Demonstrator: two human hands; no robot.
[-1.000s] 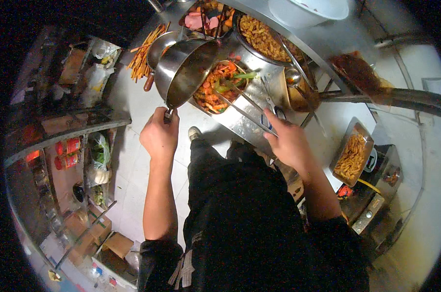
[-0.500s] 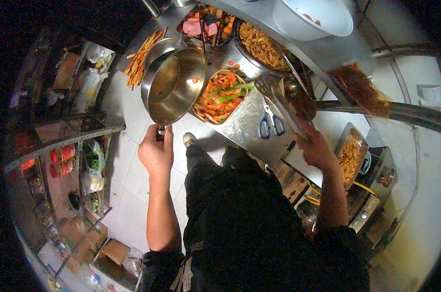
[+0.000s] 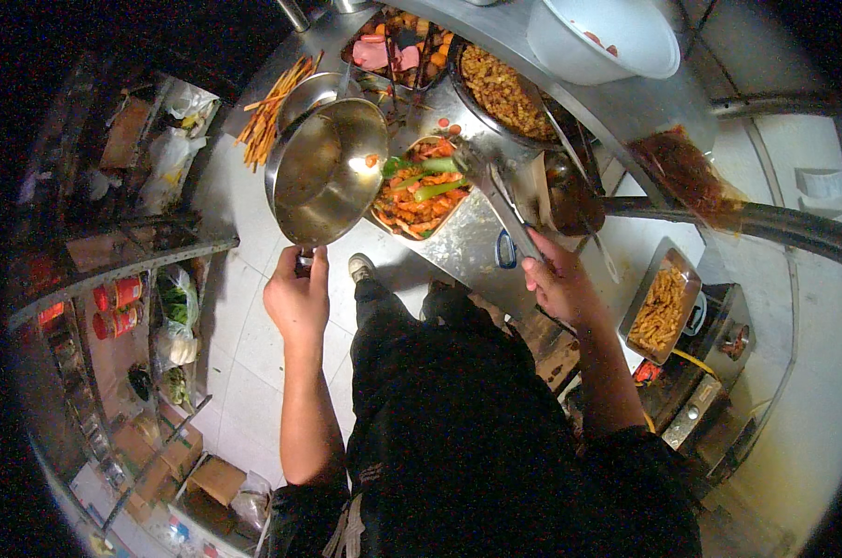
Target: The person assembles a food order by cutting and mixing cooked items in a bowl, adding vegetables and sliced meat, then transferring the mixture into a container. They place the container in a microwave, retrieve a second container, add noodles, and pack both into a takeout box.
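My left hand (image 3: 297, 290) is closed round the handle of a steel pan (image 3: 311, 177), tilted so that its inside shows, with a bit of orange food near its rim. Right beside the pan sits a square container (image 3: 439, 228) filled with reddish-orange food and green vegetable stalks (image 3: 432, 192). My right hand (image 3: 558, 279) grips metal tongs (image 3: 503, 200) that reach over the container's right edge. Their tips meet the upper green stalk; whether they pinch it I cannot tell. Blue-handled scissors (image 3: 505, 249) lie partly hidden beneath the tongs.
Beyond the container stand a black pan of brown food (image 3: 500, 88) and a tray with pink slices (image 3: 384, 53). Wooden sticks (image 3: 270, 112) lie at left. A white tub (image 3: 602, 42) stands far right, a tray of yellowish pieces (image 3: 664, 307) nearer. Shelving lines the left.
My right hand has moved left and slightly nearer, bringing the tongs over the scissors and their tips to the green stalk. The steel pan has shifted slightly left.
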